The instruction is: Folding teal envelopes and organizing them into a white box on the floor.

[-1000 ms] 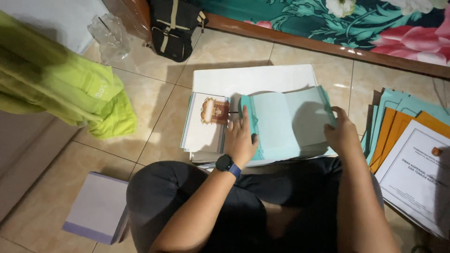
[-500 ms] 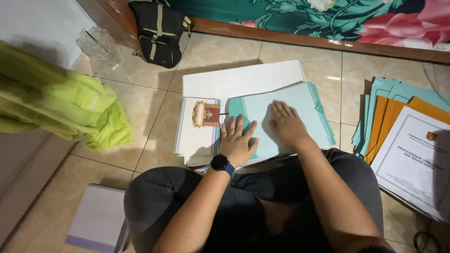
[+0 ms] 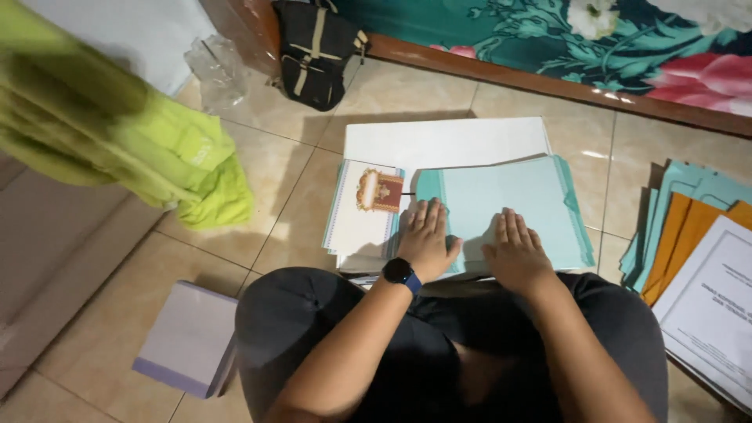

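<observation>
My fingers lie flat and slightly spread, pinching nothing. A second ago my right hand (image 3: 513, 254) was out at the far right edge of the teal folder (image 3: 509, 207), lifting its cover; now it has come back toward my lap and presses palm-down on the closed cover, beside my left hand (image 3: 427, 243). My left hand, with the dark watch (image 3: 399, 272) on its wrist, has barely moved and keeps pressing near the folder's left fold. To me that reads as the folder having just been shut and now being smoothed flat.

The folder sits at the middle of the frame on the tiled floor (image 3: 298, 180), just above my knees. It is pale teal, matte and plain, with a darker strip along the left fold and tabbed edges at the right. It rests on a stack of papers: a white sheet with a gold and red emblem (image 3: 368, 204) shows at its left, and a large white sheet (image 3: 446, 141) juts out above it.

Further out, more teal and orange folders (image 3: 674, 227) lie at the right edge under a printed white page (image 3: 709, 305). A lavender pad (image 3: 188, 341) lies at lower left, green cloth (image 3: 117, 141) fills the upper left, and a black bag (image 3: 317, 51) stands at the top beside crumpled clear plastic (image 3: 215, 70).
</observation>
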